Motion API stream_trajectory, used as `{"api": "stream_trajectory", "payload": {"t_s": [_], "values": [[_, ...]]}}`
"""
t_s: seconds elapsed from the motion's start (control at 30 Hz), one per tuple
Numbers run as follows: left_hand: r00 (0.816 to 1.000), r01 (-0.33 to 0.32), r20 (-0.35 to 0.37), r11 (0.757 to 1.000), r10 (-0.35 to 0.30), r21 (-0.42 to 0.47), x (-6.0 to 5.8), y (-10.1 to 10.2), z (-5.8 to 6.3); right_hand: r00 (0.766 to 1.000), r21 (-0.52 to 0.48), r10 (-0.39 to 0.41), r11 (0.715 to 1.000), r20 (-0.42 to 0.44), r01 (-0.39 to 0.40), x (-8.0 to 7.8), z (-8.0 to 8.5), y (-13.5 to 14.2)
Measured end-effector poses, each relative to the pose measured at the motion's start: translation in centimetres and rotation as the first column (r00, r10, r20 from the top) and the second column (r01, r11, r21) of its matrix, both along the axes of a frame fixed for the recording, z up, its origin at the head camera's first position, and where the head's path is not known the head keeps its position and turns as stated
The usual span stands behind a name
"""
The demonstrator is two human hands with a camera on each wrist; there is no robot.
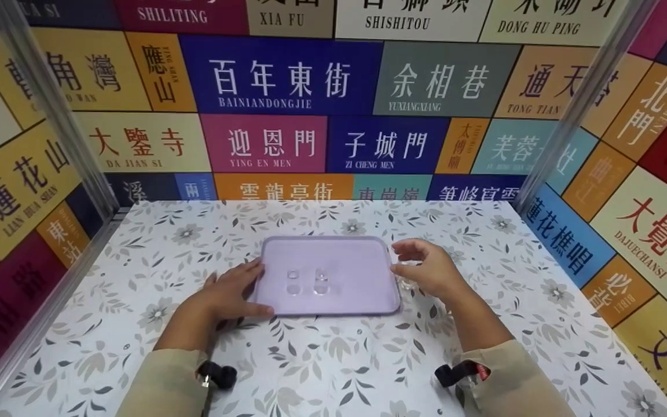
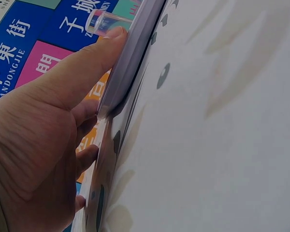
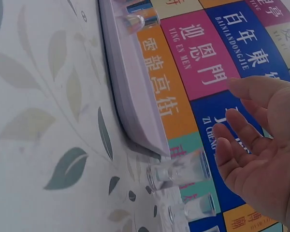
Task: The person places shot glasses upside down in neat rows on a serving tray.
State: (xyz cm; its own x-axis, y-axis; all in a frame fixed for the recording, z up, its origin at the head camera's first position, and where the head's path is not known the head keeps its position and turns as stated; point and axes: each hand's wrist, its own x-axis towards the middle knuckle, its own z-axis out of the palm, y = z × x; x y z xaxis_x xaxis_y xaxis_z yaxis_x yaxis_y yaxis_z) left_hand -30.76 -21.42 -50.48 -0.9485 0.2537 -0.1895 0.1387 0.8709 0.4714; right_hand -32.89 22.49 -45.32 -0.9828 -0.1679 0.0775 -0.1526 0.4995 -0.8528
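A shallow purple tray (image 1: 362,278) lies on the table, bearing small clear cups such as this cup (image 1: 293,282) and another cup (image 1: 321,284) near its middle. My left hand (image 1: 229,294) rests at the tray's left end, thumb along the front corner and fingers spread by the left edge. In the left wrist view, the thumb (image 2: 99,55) lies against the rim. My right hand (image 1: 429,269) hovers by the tray's right edge, fingers loosely bent, holding nothing. Beneath it, partly hidden, stand more clear cups (image 1: 407,282); the right wrist view shows a cup (image 3: 179,170) beside the tray's end.
A white tablecloth (image 1: 154,315) with grey flowers and leaves covers the table. Behind and at both sides rise walls (image 1: 278,75) of coloured panels with printed characters. Clear corner strips (image 1: 565,133) run up where the walls meet.
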Motion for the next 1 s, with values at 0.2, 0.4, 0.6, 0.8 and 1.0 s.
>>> {"api": "stream_trajectory", "payload": {"t_s": [0.2,0.4,0.6,0.8,1.0], "values": [[1.000,0.003,0.002,1.000,-0.003,0.009,0.0,-0.1,0.0,0.998,0.028,-0.025,0.999,0.057,0.024,-0.4,-0.6,2.0],[1.000,0.009,-0.007,1.000,-0.009,0.005,0.1,-0.1,0.2,0.989,0.033,-0.009,0.999,0.145,0.005,-0.8,-1.6,3.1],[1.000,0.011,-0.011,1.000,-0.011,0.001,0.1,-0.1,0.2,0.980,0.084,0.007,0.996,0.197,-0.024,-1.2,-2.8,3.4],[1.000,0.006,-0.007,1.000,-0.006,0.006,0.1,0.0,0.1,0.977,0.118,-0.008,0.993,0.215,-0.018,-1.4,-3.8,3.6],[1.000,0.001,-0.007,1.000,-0.001,0.005,0.0,0.0,0.0,0.979,0.158,-0.032,0.987,0.200,0.000,-1.6,-4.0,3.7]]}}
